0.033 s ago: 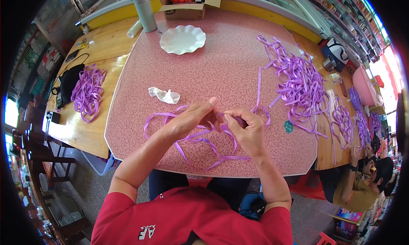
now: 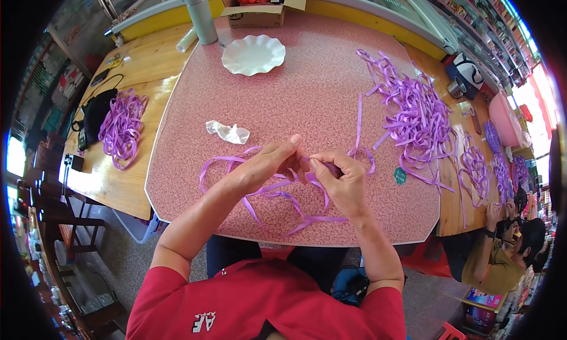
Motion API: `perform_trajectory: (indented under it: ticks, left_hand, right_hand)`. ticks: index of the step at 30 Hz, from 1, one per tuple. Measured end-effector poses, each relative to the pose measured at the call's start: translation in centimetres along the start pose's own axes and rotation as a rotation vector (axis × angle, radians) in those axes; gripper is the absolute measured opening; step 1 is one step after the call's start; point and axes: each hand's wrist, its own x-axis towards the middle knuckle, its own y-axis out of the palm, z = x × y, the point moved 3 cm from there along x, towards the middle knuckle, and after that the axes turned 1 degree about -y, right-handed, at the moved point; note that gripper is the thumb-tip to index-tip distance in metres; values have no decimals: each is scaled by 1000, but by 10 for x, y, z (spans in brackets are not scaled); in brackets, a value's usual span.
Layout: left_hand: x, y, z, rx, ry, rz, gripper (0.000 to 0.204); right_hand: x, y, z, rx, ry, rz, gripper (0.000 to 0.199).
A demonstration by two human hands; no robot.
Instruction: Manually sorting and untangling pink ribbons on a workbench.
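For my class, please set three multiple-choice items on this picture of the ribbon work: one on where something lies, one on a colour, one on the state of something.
1. Where is the white plate?
A. at the far side of the pink table
B. at the near edge
C. on the floor

2. What colour are the ribbons at the hands?
A. green
B. purple
C. yellow

3. How does the cardboard box stand?
A. taped shut
B. crushed flat
C. open, flaps spread

Answers: 1 A, the plate lies far from the person, near the tall grey flask. 2 B, the strands pinched between the left hand and right hand are purple. 3 C, its flaps spread and something red shows inside.
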Motion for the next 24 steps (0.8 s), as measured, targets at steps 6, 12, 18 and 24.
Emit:
perform_trajectory:
  ticks: [6,12,18,24]
  left_hand:
    - [3,1,3,97,-21,37,51]
    - [2,2,2,202,-9,33,46]
    - [1,2,-2,266,-14,68,42]
    - [0,-1,-2,299,-17,59,38]
  right_hand:
    - [-1,-1,-6,-99,-79,24,11]
    - [-2,1,-6,-97,-97,19,12]
    - [-3,1,-6,-122,-46,38,11]
    - [-5,1,-7,-113,-83,19,11]
